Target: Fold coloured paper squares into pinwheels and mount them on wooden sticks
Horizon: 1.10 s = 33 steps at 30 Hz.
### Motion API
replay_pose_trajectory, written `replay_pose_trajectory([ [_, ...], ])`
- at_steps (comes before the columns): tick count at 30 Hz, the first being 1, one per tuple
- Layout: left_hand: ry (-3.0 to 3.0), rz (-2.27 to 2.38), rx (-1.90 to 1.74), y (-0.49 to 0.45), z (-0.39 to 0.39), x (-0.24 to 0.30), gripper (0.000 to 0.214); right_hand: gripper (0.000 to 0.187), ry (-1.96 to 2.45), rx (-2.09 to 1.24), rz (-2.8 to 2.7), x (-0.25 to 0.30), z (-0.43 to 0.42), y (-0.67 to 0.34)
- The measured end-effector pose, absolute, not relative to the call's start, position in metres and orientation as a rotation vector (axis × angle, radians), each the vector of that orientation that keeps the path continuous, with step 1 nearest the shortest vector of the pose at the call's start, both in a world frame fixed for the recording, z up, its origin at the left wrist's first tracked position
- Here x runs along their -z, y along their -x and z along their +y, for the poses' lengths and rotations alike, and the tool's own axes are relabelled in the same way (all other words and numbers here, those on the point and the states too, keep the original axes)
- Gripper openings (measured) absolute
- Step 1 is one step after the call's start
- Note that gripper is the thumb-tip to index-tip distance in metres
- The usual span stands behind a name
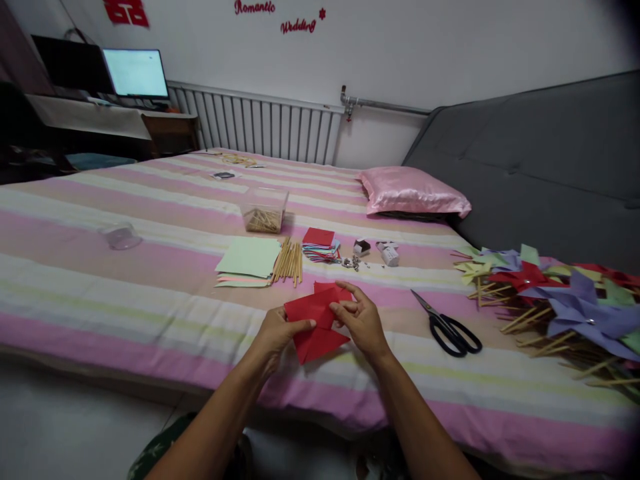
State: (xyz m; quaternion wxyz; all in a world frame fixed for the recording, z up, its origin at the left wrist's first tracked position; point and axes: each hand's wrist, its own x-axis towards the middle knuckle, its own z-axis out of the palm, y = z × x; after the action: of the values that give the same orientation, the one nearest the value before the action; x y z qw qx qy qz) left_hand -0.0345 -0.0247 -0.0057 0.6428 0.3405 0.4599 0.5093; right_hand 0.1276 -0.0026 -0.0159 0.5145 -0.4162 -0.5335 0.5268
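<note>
A cut sheet of red paper [320,308] is held up between both hands above the near edge of the bed. My left hand [281,333] grips its left side, thumb lying on top. With fingertips pinched, my right hand [361,319] holds a flap at the upper right. Just beyond lie a stack of pale green paper sheets [249,257], a row of thin wooden sticks [289,261] and a pile of small coloured squares [320,239] with a red one on top. Black-handled scissors [447,328] rest to the right, blades partly apart.
Finished paper pinwheels [575,300] on sticks are heaped at the right. Small metal fasteners [354,263] lie near little boxes [387,253]. A clear plastic box [264,212] of sticks stands farther back, its likely lid [121,237] to the left. A pink pillow [413,191] lies behind.
</note>
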Motion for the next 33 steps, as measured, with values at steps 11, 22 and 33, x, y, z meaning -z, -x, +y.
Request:
replay_pose_trajectory([
  [11, -0.465, 1.111, -1.374, 0.052, -0.016, -0.006, 0.033, 0.016, 1.048, -0.77, -1.478, 0.01, -0.018, -0.13],
  [22, -0.464, 1.054, -1.313, 0.051, -0.022, -0.006, 0.029, 0.018, 0.933, -0.998, -1.746, 0.021, -0.023, -0.108],
  [33, -0.592, 1.087, -1.444, 0.038, -0.022, -0.004, 0.027, 0.019, 1.005, -1.113, -1.457, 0.021, -0.019, -0.104],
])
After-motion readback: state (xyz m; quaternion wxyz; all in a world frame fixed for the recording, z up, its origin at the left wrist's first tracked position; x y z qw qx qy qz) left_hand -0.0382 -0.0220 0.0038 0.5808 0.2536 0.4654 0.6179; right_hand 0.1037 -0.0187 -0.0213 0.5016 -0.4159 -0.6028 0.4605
